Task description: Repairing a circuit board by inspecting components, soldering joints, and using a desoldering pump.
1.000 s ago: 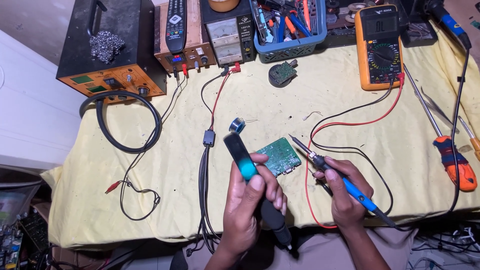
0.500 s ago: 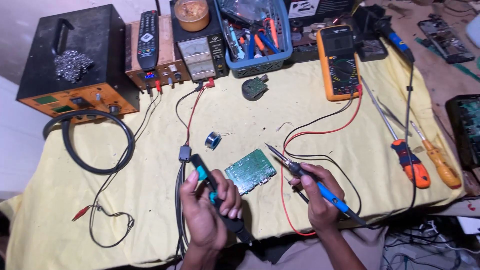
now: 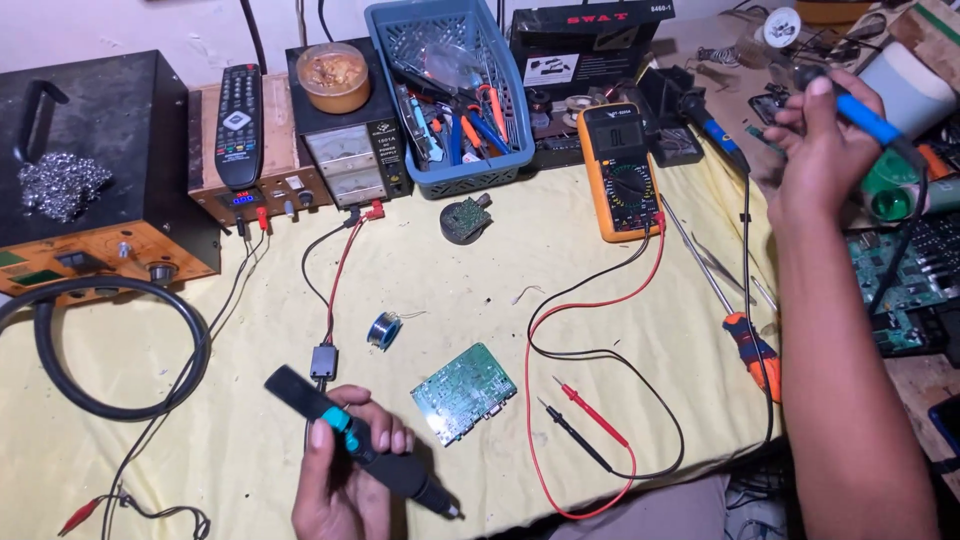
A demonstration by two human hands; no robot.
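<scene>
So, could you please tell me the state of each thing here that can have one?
Left hand: closed around the black and teal tool.
Right hand: raised at the far right, gripping the blue-handled tool.
Green circuit board: lying flat on the yellow cloth, untouched.
Red and black probes: lying loose beside the board.
Yellow multimeter: lying flat, leads plugged in.
Blue basket: full of tools.

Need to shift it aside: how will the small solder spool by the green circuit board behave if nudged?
The solder spool looks round and small, so it probably rolls or skids easily on the yellow cloth. Its loose wire end may drag behind.
</scene>
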